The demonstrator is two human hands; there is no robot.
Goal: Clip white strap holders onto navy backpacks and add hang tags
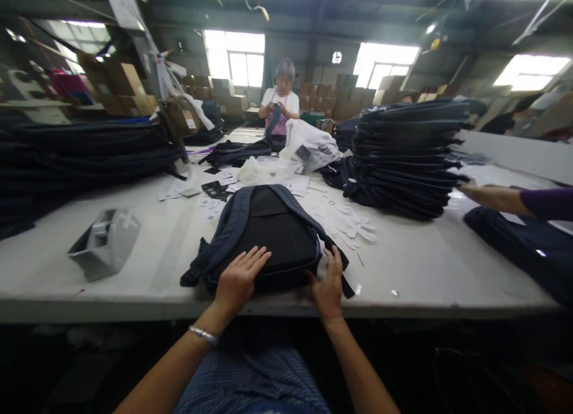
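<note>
Dark bag [271,238] — straps [233,220] facing up — lies on counter [412,265] straight in front of me, close to near edge. Long way seems to run away from me, narrow end far, wide end near. Left hand [239,277] and right hand [329,286] both touch it, so neither is nearer. Left one lies flat on top, fingers out straight, gripping nothing. Right one bends round near right corner — thumb apart from fingers, white piece [321,266] between (can't tell if pinched).

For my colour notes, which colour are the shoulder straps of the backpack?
The shoulder straps are dark blue, as the head view shows.
</note>
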